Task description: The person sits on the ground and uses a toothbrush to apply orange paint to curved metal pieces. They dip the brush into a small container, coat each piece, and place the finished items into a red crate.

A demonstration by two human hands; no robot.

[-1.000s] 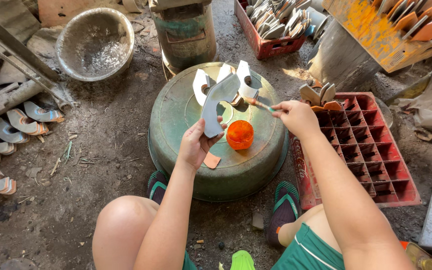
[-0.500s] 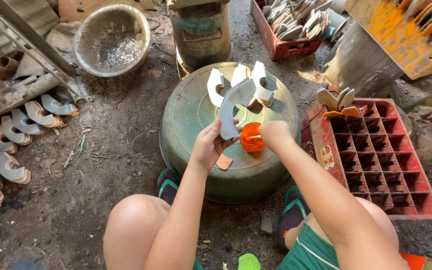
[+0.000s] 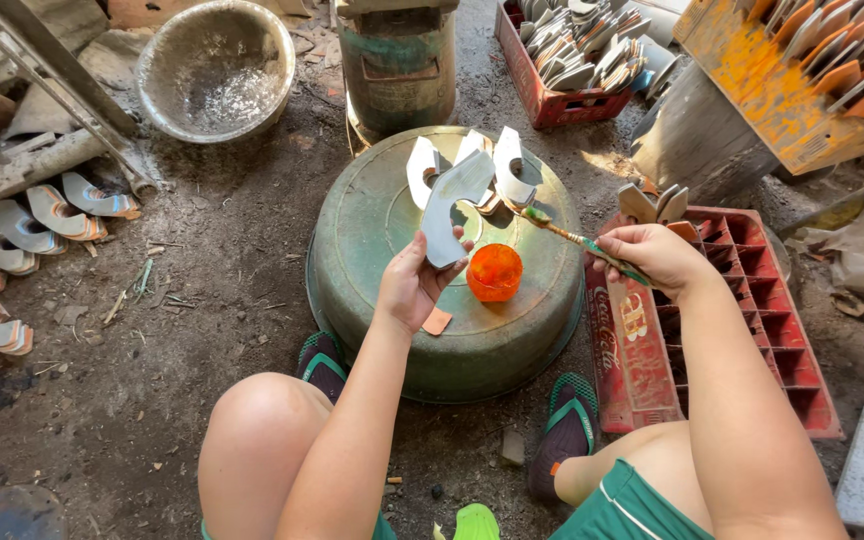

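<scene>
My left hand (image 3: pixel 409 285) holds up a grey curved flat piece (image 3: pixel 452 203) above an upturned green metal basin (image 3: pixel 372 240). My right hand (image 3: pixel 657 255) grips a thin paintbrush (image 3: pixel 572 236) whose tip points at the piece's upper edge. A small orange cup of paint (image 3: pixel 494 271) stands on the basin between my hands. Behind the held piece, several pale curved pieces (image 3: pixel 508 165) stand on the basin's far side. A small orange scrap (image 3: pixel 437 321) lies on the basin below my left hand.
A red plastic crate (image 3: pixel 742 310) sits to the right with a few pieces (image 3: pixel 652 203) at its far corner. Another red crate (image 3: pixel 562 50) of pieces, an orange-stained wooden rack (image 3: pixel 782 80), a metal bowl (image 3: pixel 214 65) and curved pieces (image 3: pixel 22 225) on the dirt lie around.
My right hand lifted the brush out of the orange cup and moved right, bringing the tip to the held piece. The view shifted slightly.
</scene>
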